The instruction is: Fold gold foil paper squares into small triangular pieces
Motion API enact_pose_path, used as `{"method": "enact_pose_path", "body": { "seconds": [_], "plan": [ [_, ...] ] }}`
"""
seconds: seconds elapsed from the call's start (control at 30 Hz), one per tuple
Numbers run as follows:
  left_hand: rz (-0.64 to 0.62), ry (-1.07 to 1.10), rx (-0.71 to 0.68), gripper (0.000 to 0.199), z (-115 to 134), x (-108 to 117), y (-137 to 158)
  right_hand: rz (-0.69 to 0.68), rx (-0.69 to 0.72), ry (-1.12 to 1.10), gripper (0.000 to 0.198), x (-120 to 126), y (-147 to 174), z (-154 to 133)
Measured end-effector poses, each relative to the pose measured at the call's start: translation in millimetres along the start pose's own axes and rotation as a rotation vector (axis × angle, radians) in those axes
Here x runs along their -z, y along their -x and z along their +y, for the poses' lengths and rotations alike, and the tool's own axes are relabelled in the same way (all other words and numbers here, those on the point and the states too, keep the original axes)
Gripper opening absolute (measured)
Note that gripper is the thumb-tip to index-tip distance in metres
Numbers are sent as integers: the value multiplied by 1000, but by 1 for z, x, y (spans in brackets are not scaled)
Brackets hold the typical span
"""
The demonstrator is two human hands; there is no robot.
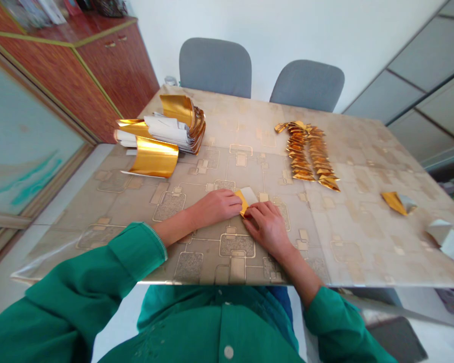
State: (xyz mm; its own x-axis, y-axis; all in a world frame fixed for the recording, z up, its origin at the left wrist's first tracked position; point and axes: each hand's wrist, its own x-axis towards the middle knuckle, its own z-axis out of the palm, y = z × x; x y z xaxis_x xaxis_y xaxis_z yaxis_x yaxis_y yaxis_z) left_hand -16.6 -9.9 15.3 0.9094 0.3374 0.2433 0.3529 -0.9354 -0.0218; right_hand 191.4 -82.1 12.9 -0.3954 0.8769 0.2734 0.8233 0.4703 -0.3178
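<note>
A small sheet of gold paper [248,194] with a pale back lies on the table between my hands, partly folded over. My left hand [224,205] presses its closed fingers on the paper's left edge. From the right, my right hand [268,225] pinches the lower corner of the same sheet. Fingertips hide part of the fold. To the left is a stack of gold sheets [157,154] with white backs, some curling. Two rows of folded gold paper pieces [301,156] stand toward the back right.
The patterned table [219,262] runs wide in front of me. A loose folded gold piece [395,202] and crumpled white-and-gold paper [448,239] lie at the right. Beyond the far edge are two grey chairs [215,68]. A wooden cabinet [113,70] stands at the back left.
</note>
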Motion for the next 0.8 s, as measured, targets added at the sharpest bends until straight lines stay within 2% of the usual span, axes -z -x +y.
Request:
{"method": "enact_pose_path", "body": {
  "seconds": [0.2,0.4,0.53,0.8],
  "plan": [
    [51,197,123,23,4,-3,-1,22,-36,-59,11,-1,-1,0],
    [94,284,271,22,10,-7,-6,52,-108,-112,9,0,7,10],
    [83,307,350,18,13,-8,-9,63,-156,-140,12,0,9,13],
    [124,334,465,12,18,-10,-12,102,-254,-49,20,-6,2,5]
  ]
}}
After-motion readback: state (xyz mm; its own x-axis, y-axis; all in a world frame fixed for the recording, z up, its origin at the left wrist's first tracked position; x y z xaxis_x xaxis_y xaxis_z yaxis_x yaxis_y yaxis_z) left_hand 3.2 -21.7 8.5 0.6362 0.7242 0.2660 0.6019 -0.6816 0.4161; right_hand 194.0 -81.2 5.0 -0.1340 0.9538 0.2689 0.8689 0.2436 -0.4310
